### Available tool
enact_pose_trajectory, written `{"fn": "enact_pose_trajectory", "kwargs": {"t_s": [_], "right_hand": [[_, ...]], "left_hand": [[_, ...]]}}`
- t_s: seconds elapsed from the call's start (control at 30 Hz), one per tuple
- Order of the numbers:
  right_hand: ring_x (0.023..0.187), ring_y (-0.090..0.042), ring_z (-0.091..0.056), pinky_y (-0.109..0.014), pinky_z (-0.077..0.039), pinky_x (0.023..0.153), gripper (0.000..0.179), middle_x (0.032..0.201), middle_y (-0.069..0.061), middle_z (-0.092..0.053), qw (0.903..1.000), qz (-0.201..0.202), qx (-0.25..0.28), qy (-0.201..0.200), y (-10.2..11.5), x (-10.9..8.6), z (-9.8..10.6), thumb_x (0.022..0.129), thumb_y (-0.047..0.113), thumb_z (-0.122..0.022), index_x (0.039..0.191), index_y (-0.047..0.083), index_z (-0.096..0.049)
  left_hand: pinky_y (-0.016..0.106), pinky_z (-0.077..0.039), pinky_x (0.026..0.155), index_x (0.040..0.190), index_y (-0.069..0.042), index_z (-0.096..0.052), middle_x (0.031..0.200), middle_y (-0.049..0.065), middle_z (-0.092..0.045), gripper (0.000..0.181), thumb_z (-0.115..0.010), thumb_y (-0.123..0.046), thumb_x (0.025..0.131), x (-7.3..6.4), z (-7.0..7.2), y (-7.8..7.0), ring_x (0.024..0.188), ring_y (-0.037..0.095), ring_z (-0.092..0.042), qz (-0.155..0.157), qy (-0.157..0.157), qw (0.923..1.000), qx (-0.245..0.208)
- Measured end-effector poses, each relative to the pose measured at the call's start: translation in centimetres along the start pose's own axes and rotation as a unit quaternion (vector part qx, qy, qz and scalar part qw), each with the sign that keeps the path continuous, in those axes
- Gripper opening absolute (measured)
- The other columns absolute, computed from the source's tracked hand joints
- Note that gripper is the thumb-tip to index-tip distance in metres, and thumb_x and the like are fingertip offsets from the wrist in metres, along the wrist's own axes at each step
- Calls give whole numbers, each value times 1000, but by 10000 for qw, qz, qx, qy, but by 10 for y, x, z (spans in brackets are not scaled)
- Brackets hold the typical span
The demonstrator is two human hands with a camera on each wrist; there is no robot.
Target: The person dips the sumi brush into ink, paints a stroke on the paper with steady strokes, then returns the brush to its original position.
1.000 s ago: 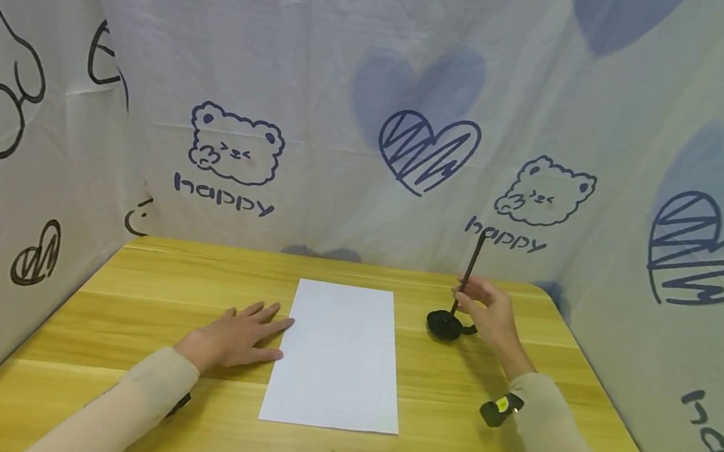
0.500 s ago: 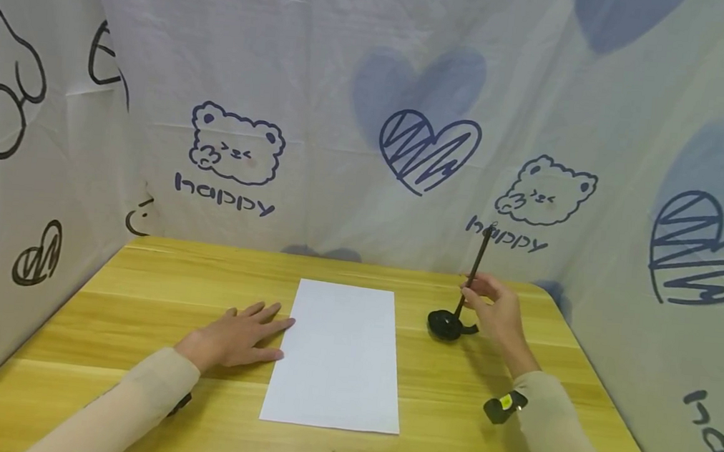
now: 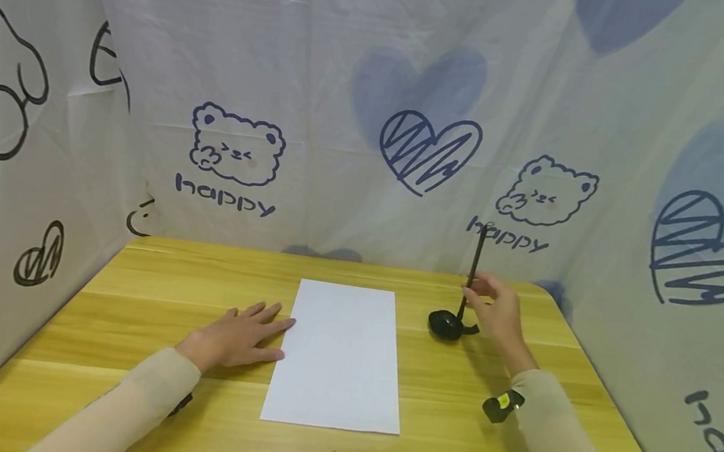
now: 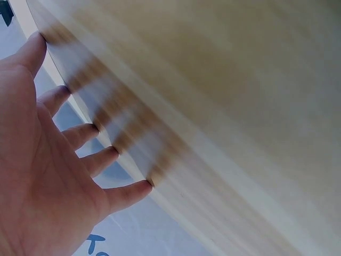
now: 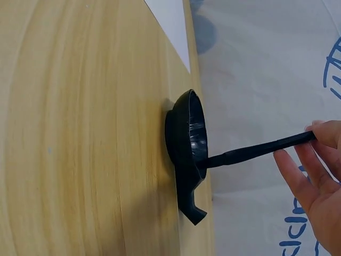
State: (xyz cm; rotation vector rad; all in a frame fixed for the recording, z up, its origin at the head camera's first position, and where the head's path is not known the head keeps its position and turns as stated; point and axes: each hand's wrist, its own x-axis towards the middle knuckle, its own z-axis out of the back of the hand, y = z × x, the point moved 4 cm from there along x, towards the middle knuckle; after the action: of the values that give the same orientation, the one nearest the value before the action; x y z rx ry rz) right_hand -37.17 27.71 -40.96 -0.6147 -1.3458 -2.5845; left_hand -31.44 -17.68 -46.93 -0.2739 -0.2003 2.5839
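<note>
My left hand (image 3: 236,337) rests on the table with its fingers spread. Its thumb and one fingertip lie on the left edge of a blank white sheet of paper (image 3: 337,357). In the left wrist view all the fingertips of that hand (image 4: 50,165) meet the surface. To the right of the sheet stands a small black ink dish (image 3: 445,325) with a short curved handle. My right hand (image 3: 501,316) pinches a dark writing brush (image 5: 261,150) by its shaft, almost upright. The brush's lower end is inside the dish (image 5: 184,136), hidden by the rim.
The yellow wood-grain table (image 3: 128,392) has rounded far corners. White curtains (image 3: 325,50) printed with hearts, bears and lettering hang behind it and on both sides.
The brush's top has swung to the right and then slightly back left, and my right hand has shifted a little right. The left hand, paper and dish have stayed put.
</note>
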Motion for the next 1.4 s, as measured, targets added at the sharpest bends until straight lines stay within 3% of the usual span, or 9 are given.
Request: {"fn": "enact_pose_trajectory", "kwargs": {"t_s": [0.13, 0.37, 0.47, 0.7, 1.03, 1.4], "right_hand": [[101, -29, -72, -13, -57, 73, 27, 109, -21, -75, 10000, 38, -69, -4, 2, 0, -1, 98, 12, -71, 124, 2, -70], [88, 5, -64, -12, -58, 73, 25, 105, -19, -74, 9998, 123, 13, -135, 5, 1, 5, 98, 13, -71, 122, 4, -71], [85, 10, -63, -13, -59, 72, 25, 104, -23, -72, 9990, 197, 333, -230, 8, 3, 8, 97, 10, -72, 120, 1, -70], [84, 8, -66, -22, -63, 73, 28, 108, -33, -70, 9945, 311, 964, -284, 19, 5, 14, 96, 3, -72, 121, -7, -67], [87, 1, -70, -27, -64, 75, 31, 108, -33, -70, 9878, 467, 1477, -135, 39, 7, 12, 96, 7, -73, 123, -6, -67], [90, -4, -73, -33, -64, 78, 32, 103, -13, -76, 9797, 547, 1929, 41, 59, 6, 1, 95, 2, -72, 124, -10, -64]], "left_hand": [[80, -24, 114, 162, -25, -37, 170, 19, -26, 71, -49, -62, 103, 0, 1, 0, 155, 49, -27, -6, -19, 10000, -18], [80, -24, 114, 162, -24, -37, 170, 20, -26, 71, -49, -62, 103, 1, 1, 1, 155, 50, -27, -48, -66, 10000, 18], [80, -24, 114, 162, -25, -37, 170, 19, -26, 71, -48, -62, 103, 1, 2, 1, 155, 50, -27, -42, -61, 10000, 32], [80, -24, 114, 162, -24, -37, 170, 19, -26, 70, -48, -61, 103, 0, 3, 0, 155, 50, -27, -21, -8, 10000, 24], [79, -24, 115, 162, -25, -36, 170, 19, -26, 70, -48, -61, 103, 1, 1, -1, 155, 49, -26, 3, -2, 10000, 12], [79, -24, 115, 162, -25, -36, 171, 18, -26, 71, -48, -62, 103, 0, -1, 0, 156, 48, -26, 28, 15, 10000, 18]]}}
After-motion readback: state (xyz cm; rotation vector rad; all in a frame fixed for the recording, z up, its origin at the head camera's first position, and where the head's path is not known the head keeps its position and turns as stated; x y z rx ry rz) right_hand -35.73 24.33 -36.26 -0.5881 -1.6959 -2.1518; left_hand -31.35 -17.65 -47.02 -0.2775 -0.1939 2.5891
